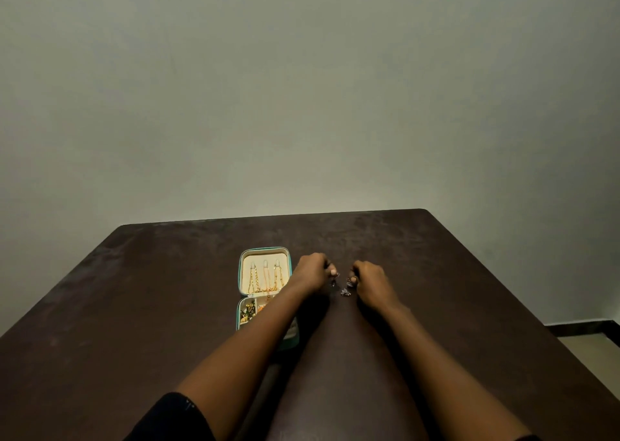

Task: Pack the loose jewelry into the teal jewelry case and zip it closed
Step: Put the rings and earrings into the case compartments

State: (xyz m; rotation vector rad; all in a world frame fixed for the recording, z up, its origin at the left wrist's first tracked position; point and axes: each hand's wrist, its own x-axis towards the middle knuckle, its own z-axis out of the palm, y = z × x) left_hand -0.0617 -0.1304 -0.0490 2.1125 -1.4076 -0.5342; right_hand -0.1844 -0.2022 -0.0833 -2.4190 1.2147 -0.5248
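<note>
I am in the middle of the packing step, gathering the last loose pieces off the dark brown wooden table (167,306). The teal zip-around jewelry case (242,266) lies open to my left, its cream-lined lid flat on the table with three gold chains (266,281) hanging from hooks inside it. My left forearm crosses over the lower tray, so I see only its near-left compartments, where small green and gold pieces (247,312) already sit.

My left hand (310,271) is curled, fingertips pressed together on a small silvery piece (333,281) that dangles just under them. My right hand (370,279) is curled the same way, pinching another tiny silvery piece (350,281); both are too small to tell what kind. One more little silvery cluster (345,292) lies on the table between my hands, just below my right fingertips and apart from them.

Next, I judge, these pieces must travel left into a free tray compartment, carried gently as they are light and could slip. The zip comes only after the table is bare.
</note>
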